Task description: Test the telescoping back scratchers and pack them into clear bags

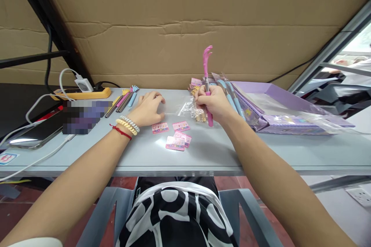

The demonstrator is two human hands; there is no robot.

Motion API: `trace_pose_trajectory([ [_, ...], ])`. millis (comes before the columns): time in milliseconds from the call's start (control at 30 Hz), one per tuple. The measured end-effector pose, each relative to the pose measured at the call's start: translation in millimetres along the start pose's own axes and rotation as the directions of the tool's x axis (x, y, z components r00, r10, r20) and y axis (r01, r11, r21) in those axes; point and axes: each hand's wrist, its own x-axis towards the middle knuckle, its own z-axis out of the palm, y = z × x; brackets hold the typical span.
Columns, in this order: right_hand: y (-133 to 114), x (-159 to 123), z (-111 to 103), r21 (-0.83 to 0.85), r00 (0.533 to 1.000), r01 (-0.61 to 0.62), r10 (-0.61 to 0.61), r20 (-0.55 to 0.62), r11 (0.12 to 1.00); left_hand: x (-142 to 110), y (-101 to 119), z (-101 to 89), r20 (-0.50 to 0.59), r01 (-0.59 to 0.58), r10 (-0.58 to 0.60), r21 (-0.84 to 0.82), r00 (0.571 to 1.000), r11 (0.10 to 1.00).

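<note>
My right hand (213, 102) is wrapped round a pink telescopic back scratcher (206, 63), held upright with its hand-shaped head at the top. Low over the desk, my left hand (149, 108) has its thumb and fingers apart beside a clear plastic bag (172, 107); whether it touches the bag I cannot tell. Several back scratchers (123, 100) with yellow, pink and blue heads lie to the left of that hand. Small pink printed cards (175, 143) are scattered on the desk in front of me. Behind my right hand are bagged blue-handled back scratchers (232, 96), partly hidden.
A purple tray-like box (292, 129) with plastic bags stands on the right. On the left are a phone (37, 133), white cables and a yellow power strip (101, 93) with a white charger (84, 83). Cardboard (188, 27) lines the back of the desk (139, 158).
</note>
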Motion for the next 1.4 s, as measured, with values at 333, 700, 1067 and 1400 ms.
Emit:
trace_pose_trajectory([
  [333, 2.8, -2.2, -0.1, -0.156, 0.968, -0.205, 0.224, 0.117, 0.966, -4.4, 15.8, -6.1, 0.035, -0.128, 0.133, -0.121, 0.990, 0.984],
  [700, -3.1, -4.2, 3.0, -0.005, 0.973, -0.187, 0.186, 0.139, 0.982, -3.9, 31.9, -4.4, -0.084, -0.191, 0.176, -0.218, 0.981, 0.957],
  [1067, -0.6, 4.8, -9.9, -0.089, 0.985, -0.106, 0.092, -0.145, 0.990, -5.8, 20.5, -13.6, -0.130, 0.001, 0.024, 0.190, 0.991, 0.982],
  [1400, 17.1, 2.7, 7.3, -0.224, 0.994, -0.105, 0.106, -0.004, 0.969, -4.0, 6.1, -5.7, -0.015, 0.049, -0.047, 0.266, 0.999, 0.963],
])
